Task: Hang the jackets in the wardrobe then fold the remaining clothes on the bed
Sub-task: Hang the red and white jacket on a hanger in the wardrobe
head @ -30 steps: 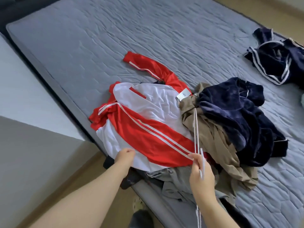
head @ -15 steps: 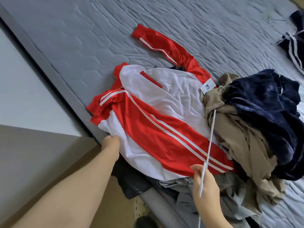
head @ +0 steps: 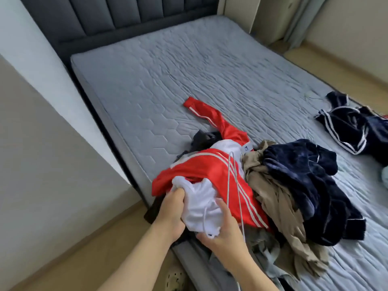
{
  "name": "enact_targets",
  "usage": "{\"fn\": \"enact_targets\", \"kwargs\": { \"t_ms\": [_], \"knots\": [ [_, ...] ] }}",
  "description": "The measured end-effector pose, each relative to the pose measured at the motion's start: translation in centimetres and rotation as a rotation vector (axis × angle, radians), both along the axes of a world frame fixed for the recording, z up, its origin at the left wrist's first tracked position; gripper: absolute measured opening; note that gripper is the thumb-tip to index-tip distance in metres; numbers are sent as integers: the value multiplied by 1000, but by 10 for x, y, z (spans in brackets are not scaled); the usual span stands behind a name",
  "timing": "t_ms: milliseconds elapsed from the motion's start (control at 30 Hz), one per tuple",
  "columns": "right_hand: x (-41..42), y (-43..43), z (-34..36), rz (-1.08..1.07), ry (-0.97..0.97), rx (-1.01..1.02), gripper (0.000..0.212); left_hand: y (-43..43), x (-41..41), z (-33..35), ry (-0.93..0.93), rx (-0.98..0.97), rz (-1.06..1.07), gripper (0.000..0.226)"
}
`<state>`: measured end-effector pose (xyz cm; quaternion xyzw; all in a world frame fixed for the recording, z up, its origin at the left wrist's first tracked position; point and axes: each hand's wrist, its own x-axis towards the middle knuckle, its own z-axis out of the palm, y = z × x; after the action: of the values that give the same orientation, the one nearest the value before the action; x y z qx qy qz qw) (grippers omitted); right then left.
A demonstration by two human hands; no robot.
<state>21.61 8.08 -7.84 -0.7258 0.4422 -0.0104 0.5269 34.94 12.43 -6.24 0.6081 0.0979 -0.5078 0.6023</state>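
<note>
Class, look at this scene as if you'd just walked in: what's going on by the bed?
A person is at the edge of the bed. Their left hand grips the bunched white part of a red and white jacket, while the right hand holds a wire hanger against the same fabric. The jacket is not yet on the hanger. A tan garment and a navy garment lie heaped beside it.
</note>
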Motion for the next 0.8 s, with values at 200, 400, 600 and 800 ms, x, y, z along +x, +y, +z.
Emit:
{"fn": "enact_targets", "kwargs": {
  "t_ms": [200,400,600,800],
  "knots": [
    [-51,7,70,2,-95,-212,33,27,-95,112,-50,-237,5,33],
    [-93,10,177,-113,-424,-276,14,66,-152,190,-529,-370,26,30],
    [-100,59,270,-73,-684,-46,14,139,-197,214,-1173,-152,-124,57],
    [-106,142,324,13,-790,107,18,229,-195,221,-1101,1,313,55]
  ]
}}
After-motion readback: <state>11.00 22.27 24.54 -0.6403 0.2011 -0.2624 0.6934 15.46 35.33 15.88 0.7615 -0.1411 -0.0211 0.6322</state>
